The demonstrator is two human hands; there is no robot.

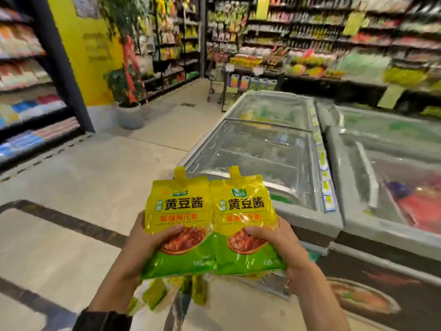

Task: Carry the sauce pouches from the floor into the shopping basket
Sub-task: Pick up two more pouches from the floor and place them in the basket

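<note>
I hold two yellow-and-green sauce pouches side by side in front of me, upright with their spouts pointing up. My left hand (148, 244) grips the left pouch (181, 211) at its lower left, thumb across the front. My right hand (279, 242) grips the right pouch (243, 211) at its lower right. Below the pouches lies a blurred heap of more yellow-green pouches (164, 292), partly hidden by my hands. Whether they rest on the floor or in a basket I cannot tell. A grey mesh-like part (274, 283) shows under my right wrist.
Glass-topped chest freezers (267, 149) stand directly ahead and to the right. Beige tiled floor (83, 175) stretches to the left. Stocked shelves (28, 103) line the left side and the back wall. A potted plant (128, 111) stands by a yellow pillar.
</note>
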